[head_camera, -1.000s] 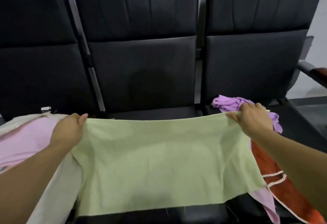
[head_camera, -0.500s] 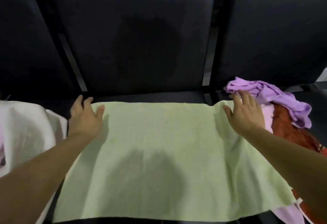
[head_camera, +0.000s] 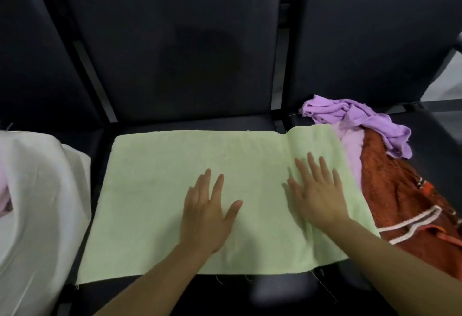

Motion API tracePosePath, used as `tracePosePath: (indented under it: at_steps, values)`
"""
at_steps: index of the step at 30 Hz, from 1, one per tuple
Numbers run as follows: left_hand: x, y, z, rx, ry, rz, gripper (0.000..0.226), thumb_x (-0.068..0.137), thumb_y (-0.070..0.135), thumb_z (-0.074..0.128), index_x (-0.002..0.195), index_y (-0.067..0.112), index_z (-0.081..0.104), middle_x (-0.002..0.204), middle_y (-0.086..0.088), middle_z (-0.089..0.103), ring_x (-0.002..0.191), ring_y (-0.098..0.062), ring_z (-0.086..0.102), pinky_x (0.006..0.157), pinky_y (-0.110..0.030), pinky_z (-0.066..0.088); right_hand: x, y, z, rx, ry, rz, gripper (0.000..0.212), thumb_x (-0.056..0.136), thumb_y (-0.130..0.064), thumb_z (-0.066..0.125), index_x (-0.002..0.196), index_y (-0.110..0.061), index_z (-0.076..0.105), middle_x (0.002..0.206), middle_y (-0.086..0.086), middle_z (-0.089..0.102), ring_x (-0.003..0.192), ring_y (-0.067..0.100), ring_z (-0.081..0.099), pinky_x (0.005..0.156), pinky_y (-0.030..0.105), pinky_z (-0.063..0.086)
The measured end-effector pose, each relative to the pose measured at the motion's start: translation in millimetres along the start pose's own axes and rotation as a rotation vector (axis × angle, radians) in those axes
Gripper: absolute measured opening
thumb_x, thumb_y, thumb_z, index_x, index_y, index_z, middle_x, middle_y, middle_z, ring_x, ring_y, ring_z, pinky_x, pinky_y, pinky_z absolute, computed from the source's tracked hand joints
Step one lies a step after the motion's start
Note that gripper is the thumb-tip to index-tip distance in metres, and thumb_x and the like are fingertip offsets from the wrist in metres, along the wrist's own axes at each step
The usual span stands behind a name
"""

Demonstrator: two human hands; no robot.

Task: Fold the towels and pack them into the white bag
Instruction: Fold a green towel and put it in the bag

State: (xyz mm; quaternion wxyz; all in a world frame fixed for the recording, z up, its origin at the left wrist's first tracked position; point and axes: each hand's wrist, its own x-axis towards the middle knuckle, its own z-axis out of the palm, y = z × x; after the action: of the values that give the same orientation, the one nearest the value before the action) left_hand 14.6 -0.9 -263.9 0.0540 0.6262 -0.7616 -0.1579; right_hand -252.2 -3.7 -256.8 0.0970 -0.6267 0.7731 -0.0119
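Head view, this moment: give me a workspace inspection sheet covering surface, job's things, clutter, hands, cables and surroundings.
Surface: black padded seats in a row.
Job's things: green towel spread flat on the middle seat, its right end over the next seat; white bag on the left seat; purple towel and orange towel heaped on the right seat, unfolded.
Clutter: nothing seen.
Hands: left hand and right hand flat on the green towel, fingers straight.
Cables: nothing seen.
Surroundings: dark seat backs.
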Motion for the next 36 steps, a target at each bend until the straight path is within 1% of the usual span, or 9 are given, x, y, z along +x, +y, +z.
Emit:
tracePosePath:
  at_steps: [3,7,9,12,18,22,25,30,36]
  values:
    - [4,66,14,-0.181,-0.006,0.070,0.083,0.093,0.075,0.018,0.158,0.026,0.032,0.168,-0.001,0.020,0.154,-0.019,0.020,0.123,-0.033,0.017,19,35,-18,0.072,0.039,0.150,0.063,0.103,-0.056,0.022,0.160,-0.029,0.017,0.169,0.004,0.002,0.156,0.028,-0.001,0.126,0.048,0.005]
    - [15,152,42,-0.274,0.020,0.173,0.057,0.096,0.062,0.041,0.130,0.022,0.062,0.129,0.000,0.060,0.120,-0.024,0.057,0.102,-0.038,0.047,38,68,-30,0.010,-0.018,0.132,0.063,0.104,-0.057,0.024,0.160,-0.030,0.014,0.169,0.005,0.002,0.155,0.029,0.000,0.124,0.045,0.010]
    - [19,187,46,-0.310,-0.114,0.199,0.042,0.098,0.055,0.047,0.121,0.023,0.062,0.117,0.002,0.058,0.112,-0.021,0.055,0.100,-0.037,0.045,48,81,-35,0.028,-0.024,0.117,0.062,0.104,-0.055,0.030,0.159,-0.027,0.022,0.167,0.007,0.015,0.153,0.031,0.013,0.122,0.045,0.018]
    - [26,225,50,-0.393,-0.107,0.224,0.024,0.099,0.045,0.055,0.104,0.023,0.065,0.105,0.004,0.056,0.105,-0.017,0.053,0.097,-0.033,0.045,66,97,-42,0.061,0.019,0.045,0.057,0.102,-0.049,0.043,0.151,-0.020,0.041,0.149,0.012,0.045,0.135,0.035,0.039,0.113,0.043,0.031]
    - [54,262,60,-0.508,-0.306,0.064,0.026,0.093,0.050,0.066,0.093,0.024,0.067,0.085,0.004,0.073,0.089,-0.018,0.068,0.086,-0.038,0.054,113,111,-51,0.318,-0.170,0.087,0.050,0.100,-0.043,0.055,0.146,-0.024,0.047,0.141,0.016,0.047,0.121,0.035,0.055,0.102,0.042,0.045]
    - [63,274,72,-0.458,-0.401,-0.009,0.045,0.087,0.065,0.065,0.092,0.021,0.071,0.091,0.002,0.075,0.091,-0.021,0.070,0.084,-0.039,0.057,130,112,-39,0.344,-0.219,0.121,0.045,0.097,-0.044,0.059,0.139,-0.028,0.054,0.139,0.015,0.044,0.117,0.037,0.054,0.100,0.044,0.047]
    - [69,281,83,-0.303,-0.391,-0.043,0.061,0.079,0.073,0.067,0.096,0.015,0.069,0.095,-0.003,0.073,0.095,-0.024,0.069,0.080,-0.036,0.056,137,114,-34,0.448,-0.173,0.160,0.033,0.095,-0.039,0.064,0.127,-0.029,0.064,0.130,0.011,0.049,0.113,0.032,0.057,0.091,0.034,0.049]
    - [75,287,85,-0.189,-0.377,0.004,0.056,0.090,0.058,0.067,0.119,0.011,0.059,0.119,-0.007,0.065,0.115,-0.026,0.063,0.087,-0.034,0.048,137,123,-34,0.565,-0.121,0.123,0.021,0.097,-0.019,0.063,0.117,-0.017,0.070,0.079,-0.009,0.049,0.064,0.006,0.048,0.052,0.009,0.035]
    - [80,274,96,-0.594,-0.510,0.038,0.026,0.094,0.046,0.068,0.088,0.021,0.063,0.073,0.008,0.060,0.074,-0.015,0.061,0.073,-0.031,0.047,132,132,-37,0.576,-0.090,0.080,0.018,0.097,-0.016,0.064,0.113,-0.017,0.073,0.075,-0.009,0.048,0.059,0.006,0.045,0.048,0.007,0.034]
